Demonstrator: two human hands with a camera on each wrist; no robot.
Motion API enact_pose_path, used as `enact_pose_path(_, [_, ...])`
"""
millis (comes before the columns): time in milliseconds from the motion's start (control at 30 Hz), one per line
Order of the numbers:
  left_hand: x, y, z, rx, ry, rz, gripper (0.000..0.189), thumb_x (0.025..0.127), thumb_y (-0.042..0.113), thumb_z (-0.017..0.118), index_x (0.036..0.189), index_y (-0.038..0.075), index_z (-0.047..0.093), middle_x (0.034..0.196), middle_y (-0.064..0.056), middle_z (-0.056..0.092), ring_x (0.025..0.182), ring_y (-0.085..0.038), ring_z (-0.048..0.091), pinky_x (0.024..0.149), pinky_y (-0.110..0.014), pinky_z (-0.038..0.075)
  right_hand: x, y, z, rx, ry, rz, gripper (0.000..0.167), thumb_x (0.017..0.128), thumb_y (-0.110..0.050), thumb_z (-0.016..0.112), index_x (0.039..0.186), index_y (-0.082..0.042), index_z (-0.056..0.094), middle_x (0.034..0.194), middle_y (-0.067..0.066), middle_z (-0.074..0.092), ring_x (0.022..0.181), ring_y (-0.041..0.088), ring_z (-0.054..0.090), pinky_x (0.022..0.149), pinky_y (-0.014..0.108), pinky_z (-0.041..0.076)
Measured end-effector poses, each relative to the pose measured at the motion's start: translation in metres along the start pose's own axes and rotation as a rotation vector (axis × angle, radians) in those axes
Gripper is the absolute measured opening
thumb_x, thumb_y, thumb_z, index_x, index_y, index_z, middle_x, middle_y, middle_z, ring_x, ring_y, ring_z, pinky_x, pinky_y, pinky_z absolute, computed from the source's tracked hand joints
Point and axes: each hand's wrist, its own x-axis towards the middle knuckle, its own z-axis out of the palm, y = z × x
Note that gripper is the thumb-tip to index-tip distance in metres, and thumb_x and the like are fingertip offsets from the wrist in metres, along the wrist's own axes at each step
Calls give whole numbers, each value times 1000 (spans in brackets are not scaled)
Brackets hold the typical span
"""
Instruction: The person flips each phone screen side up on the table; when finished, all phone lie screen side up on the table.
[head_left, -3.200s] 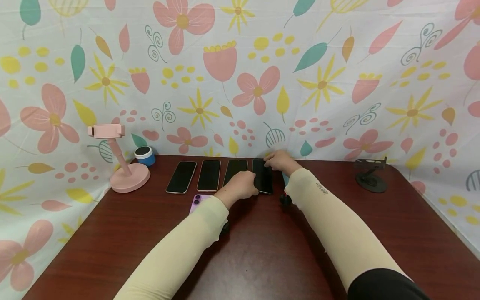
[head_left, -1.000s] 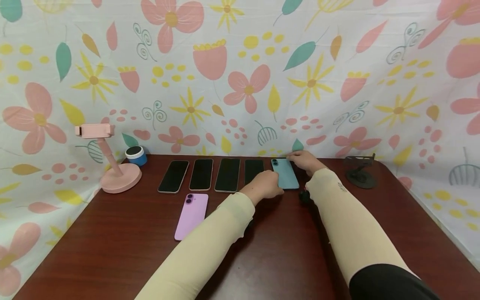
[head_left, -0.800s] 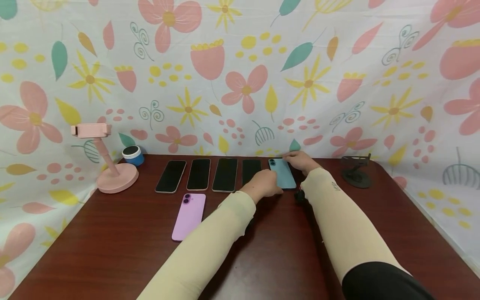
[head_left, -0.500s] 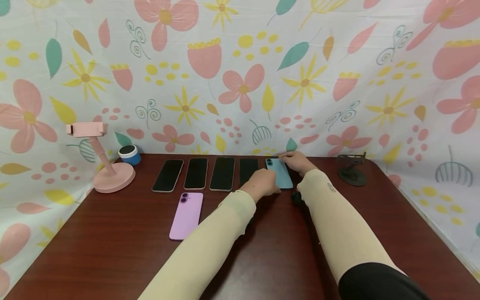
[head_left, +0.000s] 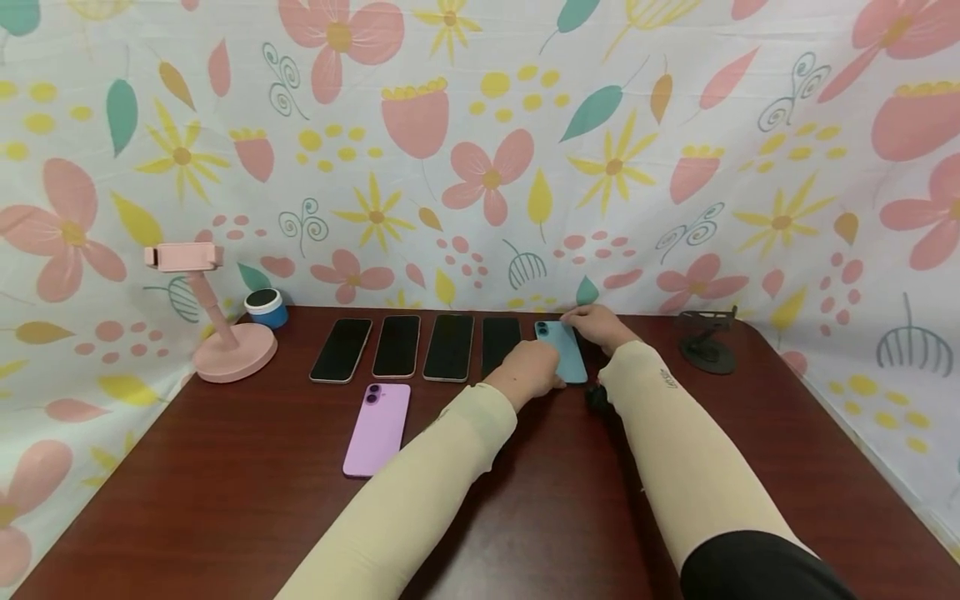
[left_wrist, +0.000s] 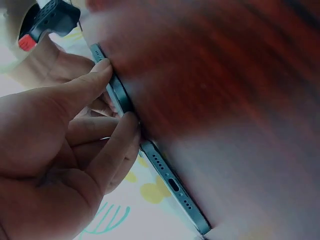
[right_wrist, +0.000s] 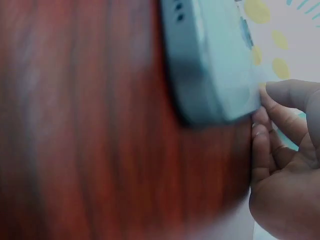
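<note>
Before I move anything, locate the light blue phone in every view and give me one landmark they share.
Head: light blue phone just right of centre, camera side up.
Left wrist: upper left, its bottom edge partly covered by the left hand.
Right wrist: top, right of centre, cut off by the frame.
Shared landmark: the right hand, at the phone's far right corner.

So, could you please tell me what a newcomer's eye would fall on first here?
Most likely the flower-printed backdrop, filling the upper part of the head view. Next, the lilac phone, lying in front of the dark-screened phones. Then the light-blue phone just right of that row, between the left hand and right hand.
</note>
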Motion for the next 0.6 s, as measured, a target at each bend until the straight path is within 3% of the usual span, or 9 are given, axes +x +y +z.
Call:
enact_pose_path(300, [5,-5,1,70,-37,75,31,110,38,61,97,16,78,90,-1,76,87,-17,72,91,-33,59,0,0,-2,88,12,22,45,113,-28,49,149,-4,61,169,22,41,159,42,35,131,57,32])
enact_pose_path(600, [-5,-3,-1,85,-53,88,35,112,36,57,89,15,74,91,-3,75,96,-20,73,114,-37,51,0,1,2,179,80,73,44,111,-27,51,145,-4,66,161,20,52,148,37,51,124,50,44])
